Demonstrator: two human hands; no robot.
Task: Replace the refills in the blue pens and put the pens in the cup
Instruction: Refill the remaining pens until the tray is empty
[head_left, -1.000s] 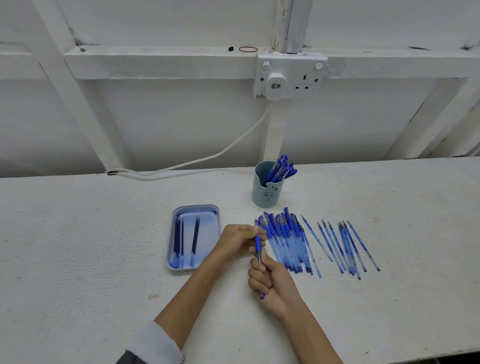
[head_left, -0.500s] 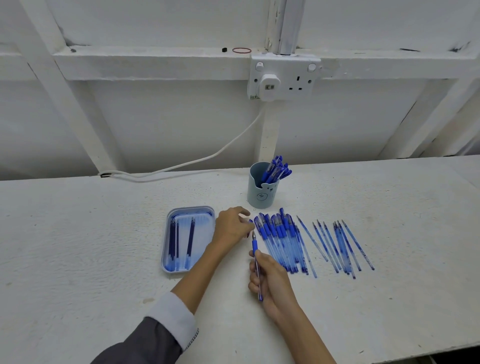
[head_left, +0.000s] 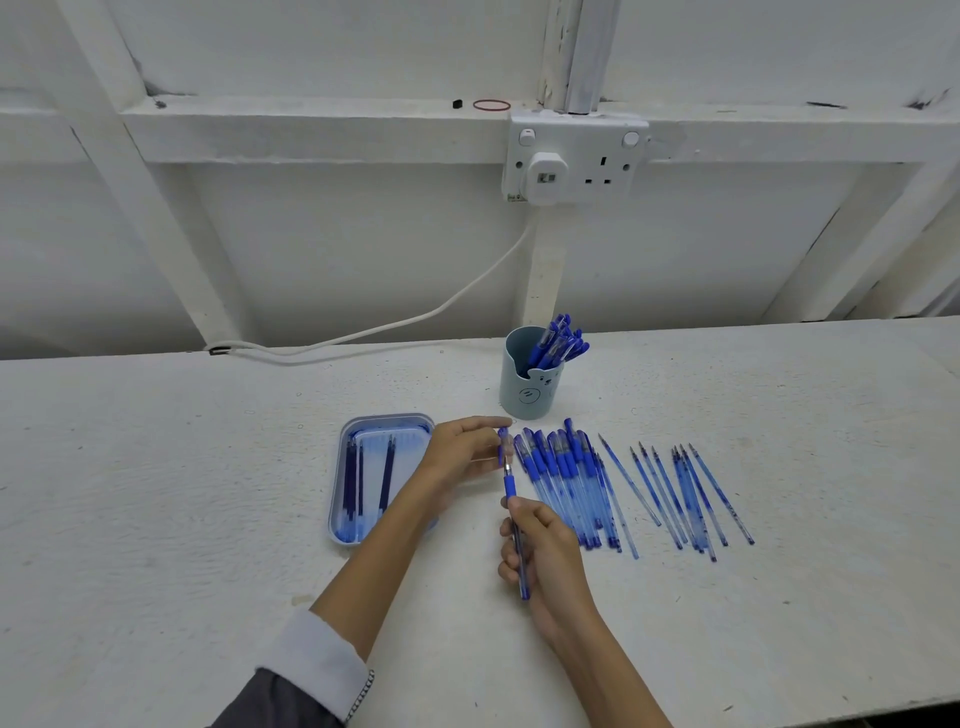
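Working over the table (head_left: 208, 493), with the cup (head_left: 524, 395) of pens just beyond, hold the pen (head_left: 509, 486) steady and in line with its cap (head_left: 503, 441) (coming off or going on, I cannot tell). The right hand (head_left: 545, 551) curls round the barrel. The left hand (head_left: 462, 449) pinches the cap, just off the pen's tip.

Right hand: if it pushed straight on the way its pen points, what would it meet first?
Probably the small blue cap pinched in the left hand, just beyond the tip of the pen that the right hand grips. Depth is unclear from one view, so it might pass beside.
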